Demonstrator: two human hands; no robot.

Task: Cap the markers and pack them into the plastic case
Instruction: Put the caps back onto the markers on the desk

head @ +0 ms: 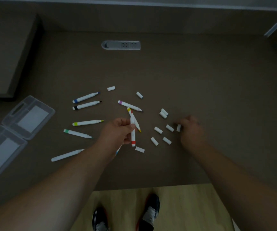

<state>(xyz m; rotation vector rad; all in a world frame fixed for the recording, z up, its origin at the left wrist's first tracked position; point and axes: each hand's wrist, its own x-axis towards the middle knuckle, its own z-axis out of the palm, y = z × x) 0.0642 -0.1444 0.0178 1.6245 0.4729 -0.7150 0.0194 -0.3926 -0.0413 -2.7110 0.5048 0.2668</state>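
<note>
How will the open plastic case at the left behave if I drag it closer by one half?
The plastic case looks thin and clear, so probably light and apt to slide on the smooth table. Its two halves lie open flat, joined along one edge, so pulling one half may fold it rather than move both. Neither hand touches it.

**Dim room, brown surface, pale wooden floor**

A brown surface [201, 72] fills most of the frame under weak, dull light. A grey socket strip [121, 45] is set into it at upper centre. A boxy brown block [6, 52] stands at upper left. Pale wall trim [134, 1] runs along the top edge. Light wooden floor [184, 205] shows at bottom centre.
</note>
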